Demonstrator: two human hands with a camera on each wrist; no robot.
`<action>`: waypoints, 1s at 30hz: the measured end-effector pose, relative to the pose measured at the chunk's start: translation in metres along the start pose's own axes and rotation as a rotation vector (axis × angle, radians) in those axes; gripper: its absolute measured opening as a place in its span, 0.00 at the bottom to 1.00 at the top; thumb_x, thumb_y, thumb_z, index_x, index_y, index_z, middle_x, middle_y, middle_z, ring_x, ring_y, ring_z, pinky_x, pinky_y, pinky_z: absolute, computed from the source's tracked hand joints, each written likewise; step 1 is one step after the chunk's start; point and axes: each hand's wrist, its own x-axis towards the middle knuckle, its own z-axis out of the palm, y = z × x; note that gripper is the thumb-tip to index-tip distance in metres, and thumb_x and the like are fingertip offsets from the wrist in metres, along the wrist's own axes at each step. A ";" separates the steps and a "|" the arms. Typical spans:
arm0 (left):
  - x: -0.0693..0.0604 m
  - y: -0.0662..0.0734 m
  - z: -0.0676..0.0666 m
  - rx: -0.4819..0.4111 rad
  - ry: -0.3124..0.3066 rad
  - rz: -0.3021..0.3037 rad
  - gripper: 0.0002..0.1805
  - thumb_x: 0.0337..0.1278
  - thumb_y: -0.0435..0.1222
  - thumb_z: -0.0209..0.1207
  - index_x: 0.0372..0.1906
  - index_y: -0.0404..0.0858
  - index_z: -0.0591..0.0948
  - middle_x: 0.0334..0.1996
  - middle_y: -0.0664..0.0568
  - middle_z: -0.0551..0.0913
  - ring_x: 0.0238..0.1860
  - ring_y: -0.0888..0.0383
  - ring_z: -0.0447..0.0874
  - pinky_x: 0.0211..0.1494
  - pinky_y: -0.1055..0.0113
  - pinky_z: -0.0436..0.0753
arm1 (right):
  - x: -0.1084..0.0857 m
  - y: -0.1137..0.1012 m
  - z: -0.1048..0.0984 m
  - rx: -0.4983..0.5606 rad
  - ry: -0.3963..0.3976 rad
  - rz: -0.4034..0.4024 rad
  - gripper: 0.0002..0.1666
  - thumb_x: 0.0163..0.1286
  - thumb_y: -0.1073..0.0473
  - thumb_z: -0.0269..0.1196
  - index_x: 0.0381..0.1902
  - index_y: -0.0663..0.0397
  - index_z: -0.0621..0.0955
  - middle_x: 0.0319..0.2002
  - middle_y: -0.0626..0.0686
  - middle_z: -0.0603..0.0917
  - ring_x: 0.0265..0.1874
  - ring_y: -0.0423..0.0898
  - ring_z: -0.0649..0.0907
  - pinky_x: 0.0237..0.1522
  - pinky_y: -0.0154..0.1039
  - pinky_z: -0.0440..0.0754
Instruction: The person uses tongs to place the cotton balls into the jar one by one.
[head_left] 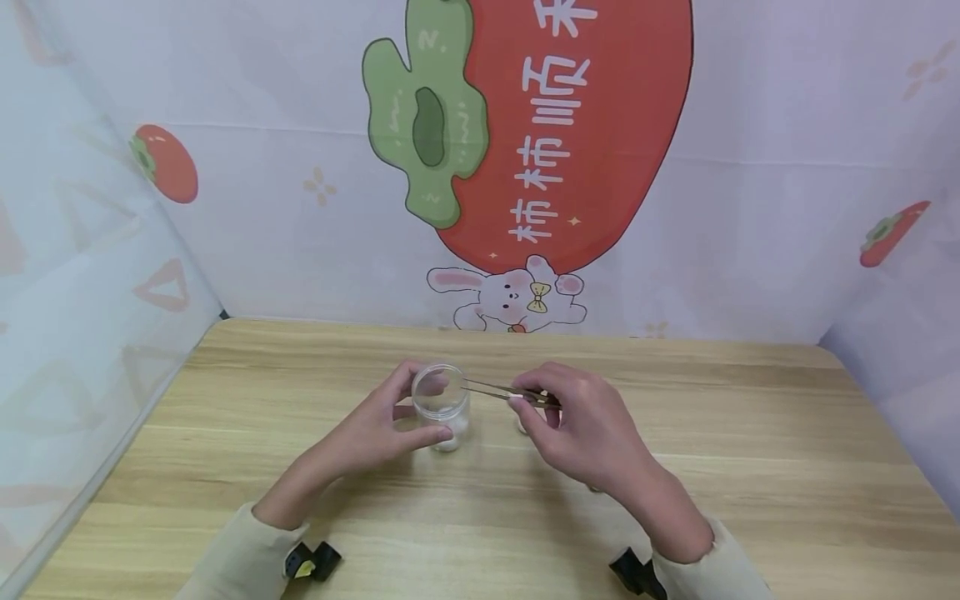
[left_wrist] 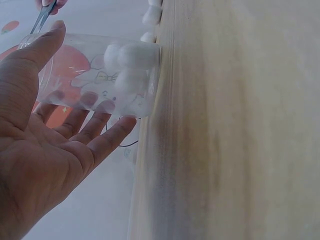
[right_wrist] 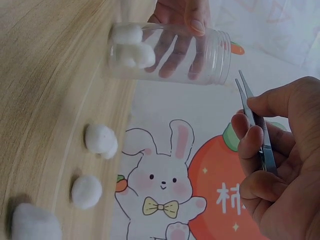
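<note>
Head: clear jar (head_left: 441, 408) upright on the counter (head_left: 247, 392) – left hand (head_left: 367, 435) at its 8–9 o'clock, thumb and fingers curved round it. Right hand (head_left: 588, 425) at 3 o'clock, pinching tweezers (head_left: 487, 392), tips by the jar mouth.

Left wrist: left hand wide, thumb one side of the jar, fingers the other. Cotton balls (left_wrist: 132, 70) inside at the jar's base. Tweezers at 10–11 o'clock from the jar.

Right wrist: right-hand digits closed on the tweezers – tips slightly apart, just outside the jar mouth. Three loose cotton balls (right_wrist: 86, 191) on the counter, 7 o'clock from the jar. Bunny print (right_wrist: 162, 182) at 6.
</note>
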 end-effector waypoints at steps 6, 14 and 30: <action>-0.001 -0.003 -0.001 0.003 0.014 0.009 0.35 0.57 0.47 0.77 0.64 0.53 0.70 0.70 0.49 0.78 0.73 0.52 0.78 0.73 0.52 0.84 | -0.002 -0.001 0.000 0.006 -0.012 0.002 0.04 0.68 0.58 0.73 0.40 0.44 0.90 0.32 0.39 0.86 0.23 0.37 0.77 0.24 0.29 0.76; 0.001 -0.003 0.001 0.012 0.009 0.006 0.37 0.57 0.48 0.77 0.66 0.53 0.70 0.69 0.50 0.78 0.72 0.49 0.79 0.72 0.52 0.85 | -0.009 0.002 -0.006 -0.003 0.000 0.027 0.04 0.68 0.60 0.73 0.39 0.44 0.89 0.32 0.39 0.85 0.23 0.33 0.75 0.24 0.28 0.75; 0.001 0.000 0.001 0.007 0.002 -0.013 0.37 0.57 0.49 0.77 0.67 0.56 0.69 0.70 0.51 0.77 0.73 0.50 0.78 0.73 0.50 0.84 | -0.026 0.014 -0.003 -0.029 0.008 0.043 0.05 0.67 0.61 0.72 0.38 0.43 0.88 0.29 0.36 0.82 0.23 0.30 0.73 0.24 0.28 0.73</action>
